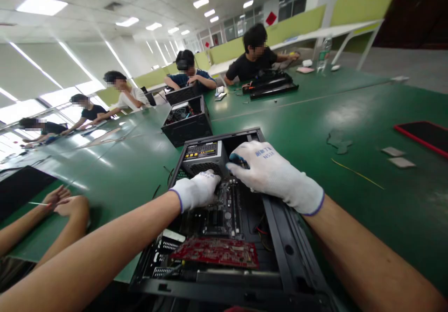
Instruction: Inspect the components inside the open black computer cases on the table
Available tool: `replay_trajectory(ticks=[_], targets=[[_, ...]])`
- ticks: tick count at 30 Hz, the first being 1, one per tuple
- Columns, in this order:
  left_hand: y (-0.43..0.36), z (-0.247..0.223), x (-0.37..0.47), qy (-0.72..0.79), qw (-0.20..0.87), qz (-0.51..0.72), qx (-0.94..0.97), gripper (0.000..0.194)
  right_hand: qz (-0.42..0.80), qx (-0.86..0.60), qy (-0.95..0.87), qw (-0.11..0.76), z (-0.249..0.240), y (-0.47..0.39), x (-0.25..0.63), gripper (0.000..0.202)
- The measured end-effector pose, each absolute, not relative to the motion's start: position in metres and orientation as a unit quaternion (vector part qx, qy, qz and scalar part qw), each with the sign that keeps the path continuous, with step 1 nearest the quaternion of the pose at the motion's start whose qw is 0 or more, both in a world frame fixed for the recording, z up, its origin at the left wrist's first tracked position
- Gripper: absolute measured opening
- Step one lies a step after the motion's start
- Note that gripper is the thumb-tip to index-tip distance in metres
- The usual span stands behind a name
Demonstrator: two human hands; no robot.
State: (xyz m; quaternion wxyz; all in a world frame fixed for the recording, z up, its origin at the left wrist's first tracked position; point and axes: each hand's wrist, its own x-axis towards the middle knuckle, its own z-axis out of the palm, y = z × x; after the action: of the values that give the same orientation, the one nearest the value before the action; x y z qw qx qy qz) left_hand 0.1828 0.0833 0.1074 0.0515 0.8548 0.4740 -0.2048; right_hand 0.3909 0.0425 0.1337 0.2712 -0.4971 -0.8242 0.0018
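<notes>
An open black computer case lies on the green table. Inside it are a grey power supply at the far end, a dark motherboard and a red circuit board nearer me. My left hand, in a white glove, reaches in just below the power supply; its fingertips are hidden. My right hand, gloved too, is over the far right part of the case beside the power supply. Its thumb and fingers curl round something small and dark that I cannot make out.
A second open case stands beyond mine. Another person's bare hands rest at the left. Several people sit along the table. At the right lie a red-edged phone, a yellow strip and small flat pieces.
</notes>
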Motion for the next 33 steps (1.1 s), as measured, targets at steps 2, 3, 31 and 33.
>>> replay_trajectory(ticks=[2, 3, 31, 33], targets=[[0.088, 0.102, 0.184, 0.470, 0.052, -0.222, 0.852, 0.044, 0.003, -0.499, -0.822, 0.276, 0.133, 0.043, 0.391, 0.036], [0.090, 0.099, 0.185, 0.468, 0.053, -0.229, 0.852, 0.044, 0.003, -0.499, -0.821, 0.278, 0.132, 0.043, 0.391, 0.037], [0.095, 0.083, 0.187, 0.460, 0.046, -0.230, 0.856, 0.045, 0.010, -0.502, -0.826, 0.254, 0.136, 0.042, 0.391, 0.041], [0.094, 0.084, 0.188, 0.461, 0.045, -0.233, 0.855, 0.046, 0.011, -0.503, -0.826, 0.255, 0.136, 0.041, 0.391, 0.041]])
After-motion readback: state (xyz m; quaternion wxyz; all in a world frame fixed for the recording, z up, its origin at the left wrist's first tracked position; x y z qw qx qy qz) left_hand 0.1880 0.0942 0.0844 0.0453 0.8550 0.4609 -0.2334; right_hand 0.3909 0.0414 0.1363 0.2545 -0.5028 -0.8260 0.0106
